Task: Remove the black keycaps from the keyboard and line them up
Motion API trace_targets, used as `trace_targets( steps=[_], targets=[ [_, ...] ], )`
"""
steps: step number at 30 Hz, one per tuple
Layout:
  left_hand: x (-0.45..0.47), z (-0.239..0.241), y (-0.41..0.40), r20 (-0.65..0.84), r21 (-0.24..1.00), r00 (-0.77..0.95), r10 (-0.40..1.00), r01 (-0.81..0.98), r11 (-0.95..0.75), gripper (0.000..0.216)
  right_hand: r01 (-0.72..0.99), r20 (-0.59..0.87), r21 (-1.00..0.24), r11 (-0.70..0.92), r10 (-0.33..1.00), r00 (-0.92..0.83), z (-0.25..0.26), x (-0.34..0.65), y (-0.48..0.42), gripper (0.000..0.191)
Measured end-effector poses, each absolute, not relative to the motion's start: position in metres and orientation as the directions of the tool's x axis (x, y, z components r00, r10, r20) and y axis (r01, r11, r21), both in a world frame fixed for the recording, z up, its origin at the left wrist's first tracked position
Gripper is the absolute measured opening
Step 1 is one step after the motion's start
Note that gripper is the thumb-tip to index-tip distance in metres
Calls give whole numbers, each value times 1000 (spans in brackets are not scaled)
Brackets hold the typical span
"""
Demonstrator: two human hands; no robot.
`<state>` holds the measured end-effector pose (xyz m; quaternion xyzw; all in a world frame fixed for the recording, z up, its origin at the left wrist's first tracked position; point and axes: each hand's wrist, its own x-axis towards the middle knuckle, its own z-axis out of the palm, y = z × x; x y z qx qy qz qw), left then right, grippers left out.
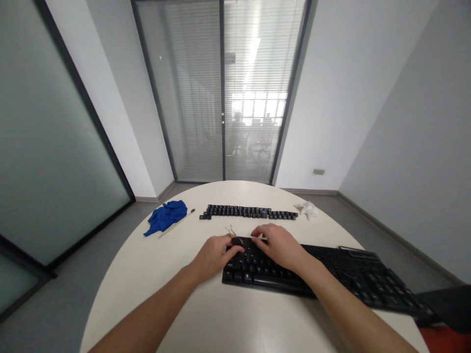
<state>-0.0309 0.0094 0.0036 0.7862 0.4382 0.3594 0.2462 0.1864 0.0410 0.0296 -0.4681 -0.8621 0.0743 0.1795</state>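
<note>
A black keyboard (281,272) lies across the table in front of me, many of its upper key positions bare and the lower rows still capped. Over its upper left corner, my left hand (215,252) is closed on what looks like a wire keycap puller (236,240) with a black handle; its thin prongs point away from me. My right hand (281,245) rests over the keyboard's upper edge, fingers bent and thumb a little apart, with no object visible in it. Beyond the keyboard, loose black keycaps (239,211) stand in neat rows.
A crumpled blue cloth (167,215) lies at the left of the round white table (158,289), with a thin brush (176,224) beside it. White crumpled tissue (308,209) sits at the far right. A black and red object (449,314) is by the right edge.
</note>
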Motion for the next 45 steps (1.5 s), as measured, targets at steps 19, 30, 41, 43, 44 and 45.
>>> trace_targets(
  steps=[19, 30, 41, 43, 44, 45],
  targets=[
    [-4, -3, -2, 317, 524, 456, 831, 646, -555, 19, 624, 330, -476, 620, 783, -527, -4, 193, 31, 16],
    [-2, -12, 10, 202, 815, 199, 959, 509, -277, 19, 578, 325, -488, 654, 751, -575, 1, 194, 31, 18],
    [-3, -17, 15, 110, 975, 90, 990, 185, -125, 26, 525, 339, -542, 656, 742, -578, 10, 192, 26, 16],
    [-3, -17, 13, 124, 973, 73, 990, 187, -136, 25, 528, 340, -540, 655, 744, -576, 11, 191, 25, 16],
    [-3, -16, 12, 130, 972, 69, 989, 186, -141, 25, 539, 338, -539, 648, 752, -566, 11, 191, 24, 17],
    [-3, -17, 11, 135, 973, 68, 989, 182, -145, 25, 553, 335, -540, 635, 765, -551, 10, 190, 24, 17]
  ],
)
